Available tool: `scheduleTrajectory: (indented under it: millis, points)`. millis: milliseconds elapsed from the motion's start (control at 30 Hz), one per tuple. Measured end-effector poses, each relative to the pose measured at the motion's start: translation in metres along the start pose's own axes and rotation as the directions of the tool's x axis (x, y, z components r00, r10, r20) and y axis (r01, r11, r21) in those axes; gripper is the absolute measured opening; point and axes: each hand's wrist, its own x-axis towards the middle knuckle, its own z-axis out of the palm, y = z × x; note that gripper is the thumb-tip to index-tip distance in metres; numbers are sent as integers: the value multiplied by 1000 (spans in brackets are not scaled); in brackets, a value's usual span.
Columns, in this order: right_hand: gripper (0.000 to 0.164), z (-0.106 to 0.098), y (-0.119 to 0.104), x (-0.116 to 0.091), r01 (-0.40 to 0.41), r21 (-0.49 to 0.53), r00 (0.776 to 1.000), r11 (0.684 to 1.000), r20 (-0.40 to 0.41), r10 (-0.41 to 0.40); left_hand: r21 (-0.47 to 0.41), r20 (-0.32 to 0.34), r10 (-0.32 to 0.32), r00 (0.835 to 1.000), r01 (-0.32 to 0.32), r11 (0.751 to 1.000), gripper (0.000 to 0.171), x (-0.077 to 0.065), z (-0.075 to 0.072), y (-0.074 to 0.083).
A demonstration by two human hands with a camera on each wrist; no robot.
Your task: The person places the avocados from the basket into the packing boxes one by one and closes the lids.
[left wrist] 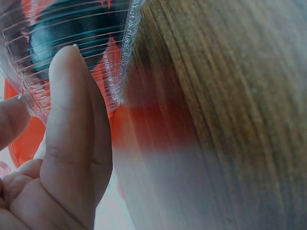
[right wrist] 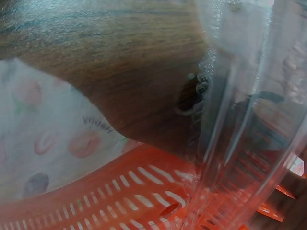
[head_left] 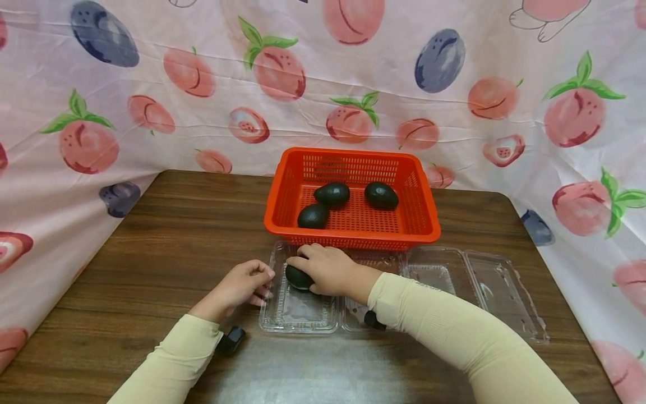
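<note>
1. Brown table; on it, the right hand curls its fingers round an avocado in a clear container.
2. Left hand, fingers loosely parted, is at that container's left edge.
3. Behind, a red basket holds three more avocados.

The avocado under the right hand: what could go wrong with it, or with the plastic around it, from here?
The avocado in the right hand is rounded, so it might roll once released. The clear container looks thin and could slide or flex if pressed; the left hand is at its edge. The right sleeve passes over more clear plastic and might catch it.
</note>
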Motion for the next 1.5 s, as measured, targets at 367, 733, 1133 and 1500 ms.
scheduleTrajectory:
  millis: [367,733,1133,1500]
  points:
    - [65,2,0,-3,40,-11,997,999,-64,-41,2,-10,-14,1000,14,1000,20,3,0,-3]
    - [62,0,0,-10,59,1,992,998,-112,-59,14,-18,-19,1000,20,1000,21,2,-2,-3]
    - [63,-14,0,-25,75,19,984,997,-162,-71,8,-15,-22,1000,22,1000,22,4,-2,-6]
    - [61,-30,7,-36,101,62,962,993,-260,-81,5,-16,-17,1000,17,1000,22,6,-1,-5]
